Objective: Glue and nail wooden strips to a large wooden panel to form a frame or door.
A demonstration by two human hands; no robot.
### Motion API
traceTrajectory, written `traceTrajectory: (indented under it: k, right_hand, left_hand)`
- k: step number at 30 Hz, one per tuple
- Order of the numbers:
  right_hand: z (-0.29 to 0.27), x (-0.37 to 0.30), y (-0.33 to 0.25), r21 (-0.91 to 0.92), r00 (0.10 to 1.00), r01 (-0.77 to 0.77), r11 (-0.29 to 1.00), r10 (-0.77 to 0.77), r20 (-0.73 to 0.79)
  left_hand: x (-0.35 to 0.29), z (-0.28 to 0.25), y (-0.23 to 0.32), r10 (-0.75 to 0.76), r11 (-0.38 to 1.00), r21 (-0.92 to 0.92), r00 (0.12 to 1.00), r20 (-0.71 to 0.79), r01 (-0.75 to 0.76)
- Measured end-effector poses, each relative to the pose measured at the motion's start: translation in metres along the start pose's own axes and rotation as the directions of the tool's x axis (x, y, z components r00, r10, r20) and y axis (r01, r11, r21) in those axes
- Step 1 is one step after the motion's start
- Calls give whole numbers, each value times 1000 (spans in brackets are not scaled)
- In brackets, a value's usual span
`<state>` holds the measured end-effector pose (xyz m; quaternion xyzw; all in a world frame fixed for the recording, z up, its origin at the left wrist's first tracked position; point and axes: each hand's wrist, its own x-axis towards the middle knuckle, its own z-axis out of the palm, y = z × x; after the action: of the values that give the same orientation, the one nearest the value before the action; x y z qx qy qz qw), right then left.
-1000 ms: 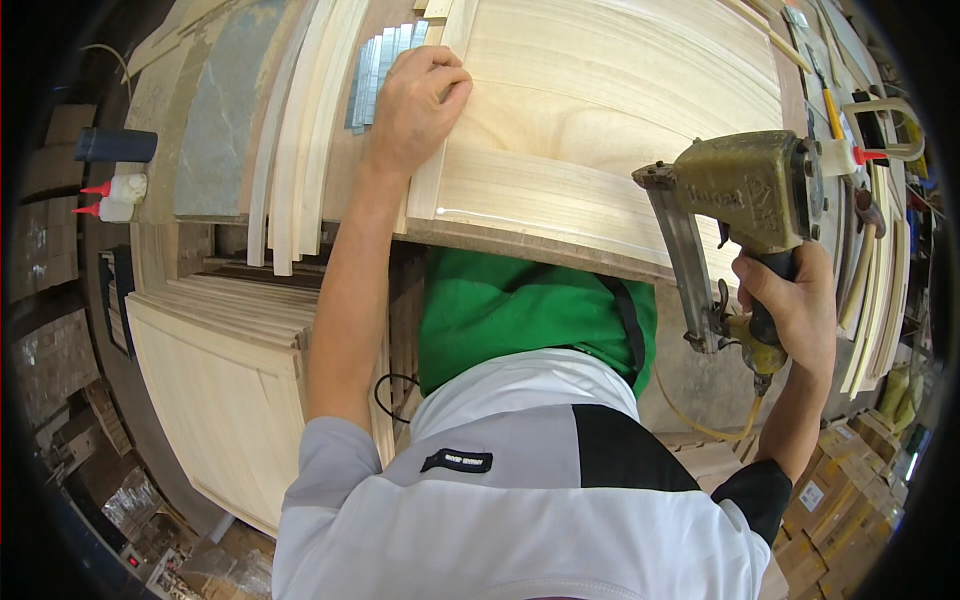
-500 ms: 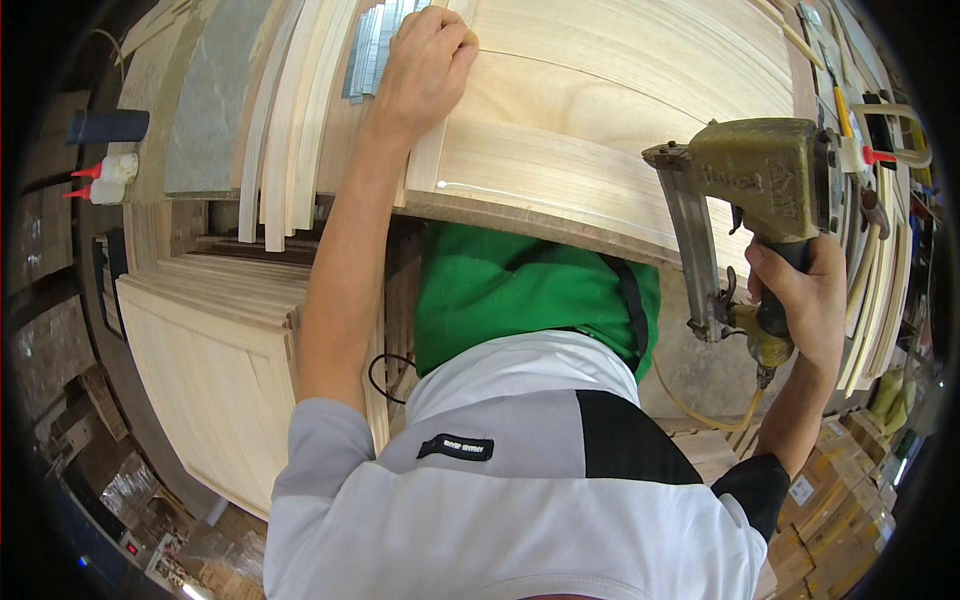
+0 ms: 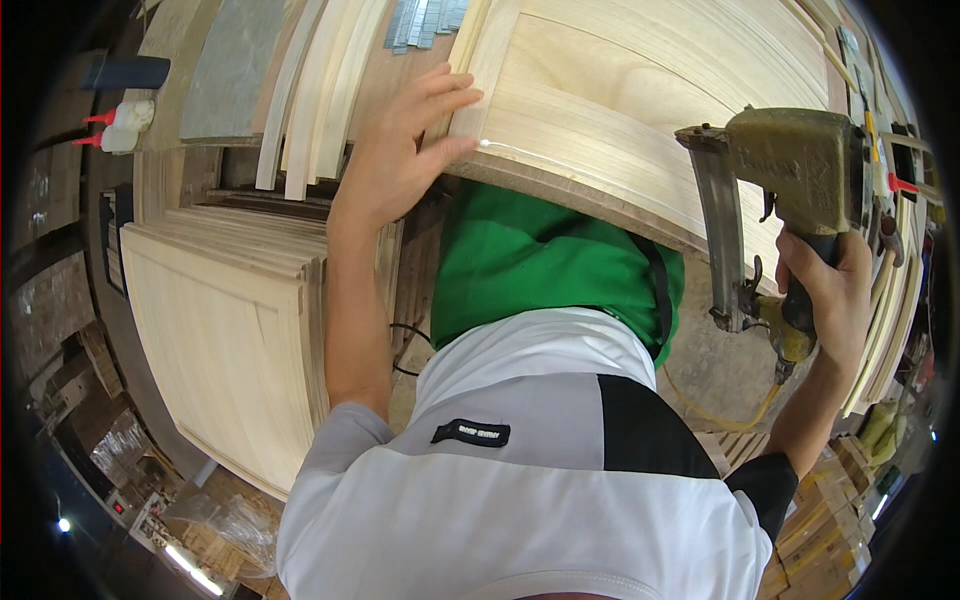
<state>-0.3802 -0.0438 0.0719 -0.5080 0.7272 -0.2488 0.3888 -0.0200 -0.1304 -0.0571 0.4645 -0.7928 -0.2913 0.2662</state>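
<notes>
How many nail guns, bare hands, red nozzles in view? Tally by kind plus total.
Nail gun: 1
Hands: 2 (left hand, right hand)
Red nozzles: 3 (two at left, one at right)
Total: 6

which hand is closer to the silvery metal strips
Left. The left hand is just short of the silvery metal strips, on the person's side; the right hand is well off to their right, holding the nail gun.
</notes>
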Motion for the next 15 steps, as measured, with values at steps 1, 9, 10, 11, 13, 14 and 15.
traceTrajectory:
  k: [1, 9, 10, 11, 13, 14, 15]
  right_hand:
    - [0, 0, -2, -4, 1000, 2, 1000, -2, 2]
    - [3, -5, -20, 30, 997, 52, 998, -53, 52]
    - [4, -2, -20, 61, 995, 61, 996, -66, 73]
    - [2, -1, -17, 35, 995, 50, 998, -53, 82]
    - [2, -1, -20, 22, 996, 46, 999, -47, 73]
    - [3, -2, -20, 13, 997, 34, 999, -35, 75]
    - [2, -1, -17, 3, 996, 42, 999, -42, 72]
  left_hand:
    - [-6, 0, 4, -2, 1000, -2, 1000, -4, 2]
    - [1, 12, 29, 79, 997, 30, 996, -43, -77]
    - [12, 16, 26, 86, 996, 33, 995, -56, -85]
    - [25, 23, 18, 163, 983, 99, 980, -112, -153]
    - [58, 32, 7, 250, 960, 166, 955, -160, -224]
    - [74, 37, 3, 217, 969, 159, 959, -181, -190]
    - [85, 40, -1, 183, 976, 153, 963, -199, -154]
